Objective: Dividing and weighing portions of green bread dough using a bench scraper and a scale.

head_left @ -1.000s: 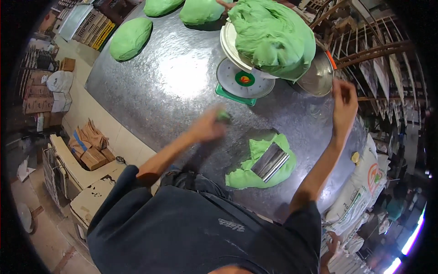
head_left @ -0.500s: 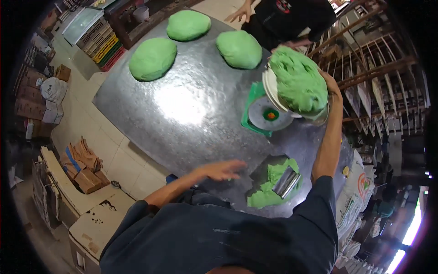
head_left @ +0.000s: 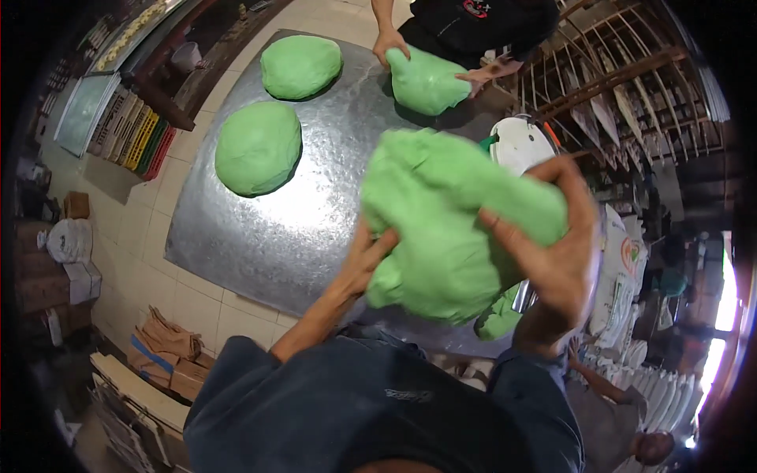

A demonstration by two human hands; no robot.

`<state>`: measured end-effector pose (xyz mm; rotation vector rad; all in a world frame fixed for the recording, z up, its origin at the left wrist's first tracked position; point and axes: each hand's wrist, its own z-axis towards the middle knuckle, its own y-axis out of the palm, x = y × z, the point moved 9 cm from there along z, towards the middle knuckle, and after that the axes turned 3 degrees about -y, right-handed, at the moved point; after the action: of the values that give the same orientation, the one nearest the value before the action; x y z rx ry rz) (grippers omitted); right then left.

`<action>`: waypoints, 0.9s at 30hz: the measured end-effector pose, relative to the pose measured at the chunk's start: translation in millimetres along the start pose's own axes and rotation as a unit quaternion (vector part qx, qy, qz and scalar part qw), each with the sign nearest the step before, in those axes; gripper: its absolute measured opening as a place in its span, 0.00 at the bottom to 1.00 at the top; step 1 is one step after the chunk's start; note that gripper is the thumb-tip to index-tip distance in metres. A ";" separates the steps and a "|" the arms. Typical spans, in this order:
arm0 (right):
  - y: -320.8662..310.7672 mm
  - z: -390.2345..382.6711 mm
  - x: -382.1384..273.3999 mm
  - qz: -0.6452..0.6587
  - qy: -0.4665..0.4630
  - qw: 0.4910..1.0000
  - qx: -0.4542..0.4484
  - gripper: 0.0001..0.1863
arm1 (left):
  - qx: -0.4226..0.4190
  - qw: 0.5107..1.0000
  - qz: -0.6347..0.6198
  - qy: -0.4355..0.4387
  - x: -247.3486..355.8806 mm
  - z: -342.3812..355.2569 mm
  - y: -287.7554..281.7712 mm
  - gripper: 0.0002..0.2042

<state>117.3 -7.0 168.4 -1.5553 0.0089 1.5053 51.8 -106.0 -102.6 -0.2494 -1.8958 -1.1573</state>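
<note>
A big soft lump of green dough (head_left: 441, 236) hangs between my hands above the near right of the metal table (head_left: 236, 244). My left hand (head_left: 368, 256) grips its left side, the fingers partly hidden behind it. My right hand (head_left: 552, 244) is wrapped over its right side, blurred by motion. Below it, a smaller flat piece of green dough (head_left: 498, 317) lies on the table beside a shiny metal scraper (head_left: 521, 295), both mostly covered. Beyond my right hand stands the scale with a white pan (head_left: 523, 145), largely hidden.
Two rounded dough lumps, one nearer (head_left: 259, 148) and one farther (head_left: 301, 67), rest at the table's left. Across the table a co-worker (head_left: 481, 27) holds another dough lump (head_left: 426, 83) in both hands. Another person (head_left: 607, 418) is at the lower right. Stacked crates (head_left: 134, 134) stand far left.
The dough has come off the scale toward me, and my left hand has joined my right on it. The co-worker has taken hold of the far right lump.
</note>
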 end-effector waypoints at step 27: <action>329.9 32.9 269.6 -0.091 0.027 0.985 -0.147 0.51 | 0.193 0.783 0.584 0.091 24.3 74.3 -207.8 0.40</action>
<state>-33.6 -17.6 -231.2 -1.7769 -0.3295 1.3646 -121.9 -166.5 -227.0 -0.8824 -1.3094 0.0657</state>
